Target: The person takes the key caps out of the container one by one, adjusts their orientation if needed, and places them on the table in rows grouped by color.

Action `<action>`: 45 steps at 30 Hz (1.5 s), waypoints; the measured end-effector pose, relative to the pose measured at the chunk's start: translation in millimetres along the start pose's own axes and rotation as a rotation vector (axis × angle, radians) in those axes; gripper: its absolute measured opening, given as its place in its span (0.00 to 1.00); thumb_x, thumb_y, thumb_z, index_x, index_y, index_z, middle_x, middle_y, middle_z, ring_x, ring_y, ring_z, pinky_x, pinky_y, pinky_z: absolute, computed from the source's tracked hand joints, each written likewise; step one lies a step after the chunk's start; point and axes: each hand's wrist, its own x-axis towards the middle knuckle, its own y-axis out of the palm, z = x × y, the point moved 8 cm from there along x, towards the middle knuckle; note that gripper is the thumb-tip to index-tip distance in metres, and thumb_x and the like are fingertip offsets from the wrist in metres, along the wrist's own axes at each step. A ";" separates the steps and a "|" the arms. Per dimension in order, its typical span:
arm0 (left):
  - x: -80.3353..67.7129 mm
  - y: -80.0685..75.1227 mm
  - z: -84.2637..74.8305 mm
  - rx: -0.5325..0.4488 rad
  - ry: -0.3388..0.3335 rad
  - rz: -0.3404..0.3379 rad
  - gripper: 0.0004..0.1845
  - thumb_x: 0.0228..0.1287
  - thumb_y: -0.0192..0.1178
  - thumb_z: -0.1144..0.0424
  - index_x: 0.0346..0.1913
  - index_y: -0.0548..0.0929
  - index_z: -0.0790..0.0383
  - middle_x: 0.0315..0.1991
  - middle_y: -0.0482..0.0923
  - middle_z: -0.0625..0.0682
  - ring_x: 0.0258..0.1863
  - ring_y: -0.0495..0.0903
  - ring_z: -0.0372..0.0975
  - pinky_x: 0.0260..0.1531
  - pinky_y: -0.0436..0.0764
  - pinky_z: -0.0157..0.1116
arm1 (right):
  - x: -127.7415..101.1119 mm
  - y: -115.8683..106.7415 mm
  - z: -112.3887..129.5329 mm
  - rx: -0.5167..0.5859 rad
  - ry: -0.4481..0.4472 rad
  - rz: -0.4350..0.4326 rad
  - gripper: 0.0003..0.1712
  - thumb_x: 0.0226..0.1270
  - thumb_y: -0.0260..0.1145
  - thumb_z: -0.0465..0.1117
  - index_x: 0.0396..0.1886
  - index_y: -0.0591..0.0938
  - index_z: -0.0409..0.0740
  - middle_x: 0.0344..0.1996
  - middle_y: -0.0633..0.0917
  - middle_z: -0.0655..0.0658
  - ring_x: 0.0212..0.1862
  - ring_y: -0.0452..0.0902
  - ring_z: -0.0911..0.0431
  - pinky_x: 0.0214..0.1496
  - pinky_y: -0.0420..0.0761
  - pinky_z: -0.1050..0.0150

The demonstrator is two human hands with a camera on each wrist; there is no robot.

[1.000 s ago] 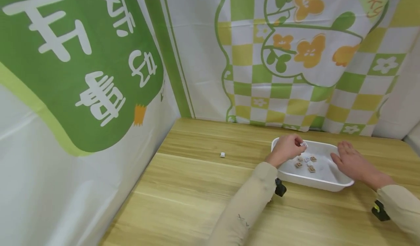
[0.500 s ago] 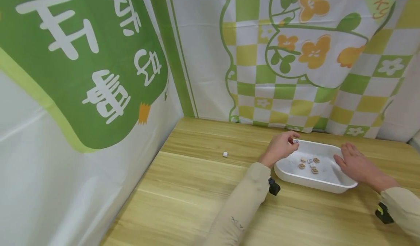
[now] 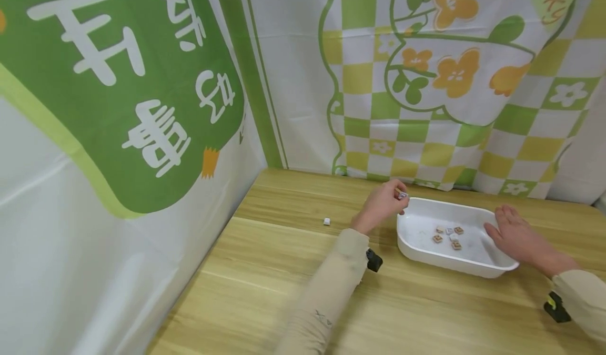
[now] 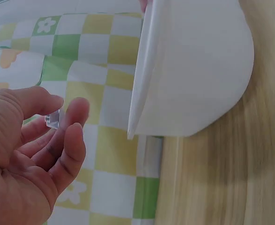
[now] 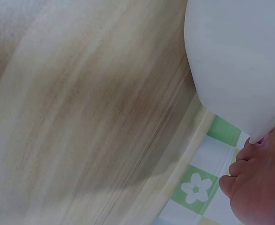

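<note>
Small white piece (image 3: 402, 195), center-right of the head view, at the tip of the left hand (image 3: 380, 206). Left grip: thumb and finger pinch it. Left wrist view, left of frame: piece looks hollow on its near side; remaining fingers loosely bent beneath. It is clear of the surface, just beside the upper left corner of the white tray (image 3: 454, 266).

Tray: shallow, rounded corners, lower right of the head view. On its floor, a loose cluster: four brownish pieces (image 3: 456, 245) and two white pieces (image 3: 454, 237), close together. Markings too small to read.

Right hand (image 3: 521, 242): at the tray's right rim, touching it. Right grip: fingers straight, thumb apart from them and reaching over the rim. Right wrist view has the hand at lower right, against the tray's edge.

Lone white tile (image 3: 326, 221): on the surface (image 3: 279, 271), left of the left hand, well apart from the tray. Surface pale wood-grained.

Both forearms in beige sleeves (image 3: 322, 292), entering from the bottom and lower right; black device (image 3: 374, 261) at each wrist.

Behind: checkered cloth (image 3: 357, 77), green, yellow, white, upper right. Green hanging (image 3: 189, 94) with white characters, upper left.
</note>
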 end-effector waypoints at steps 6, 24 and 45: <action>-4.4 -18.7 9.2 0.013 -0.024 -0.042 0.14 0.67 0.56 0.61 0.53 0.79 0.59 0.40 0.85 0.48 0.24 0.81 0.27 0.27 0.79 0.26 | -1.0 -1.2 0.6 -0.003 0.000 0.003 0.43 0.81 0.37 0.52 0.66 0.49 0.10 0.65 0.47 0.09 0.69 0.42 0.19 0.69 0.49 0.29; -21.3 -65.1 47.4 0.093 -0.022 -0.048 0.13 0.69 0.59 0.57 0.51 0.84 0.58 0.43 0.84 0.50 0.42 0.82 0.37 0.39 0.80 0.31 | 0.1 -0.7 0.4 0.008 0.008 0.008 0.43 0.81 0.36 0.53 0.67 0.48 0.10 0.65 0.47 0.10 0.69 0.41 0.19 0.69 0.49 0.29; -36.2 -82.3 91.6 0.154 -0.023 0.017 0.12 0.69 0.60 0.60 0.49 0.84 0.62 0.45 0.84 0.53 0.45 0.81 0.41 0.45 0.81 0.36 | 0.5 0.4 -3.1 0.017 0.016 0.024 0.45 0.81 0.34 0.55 0.67 0.48 0.11 0.66 0.46 0.11 0.70 0.40 0.20 0.69 0.48 0.29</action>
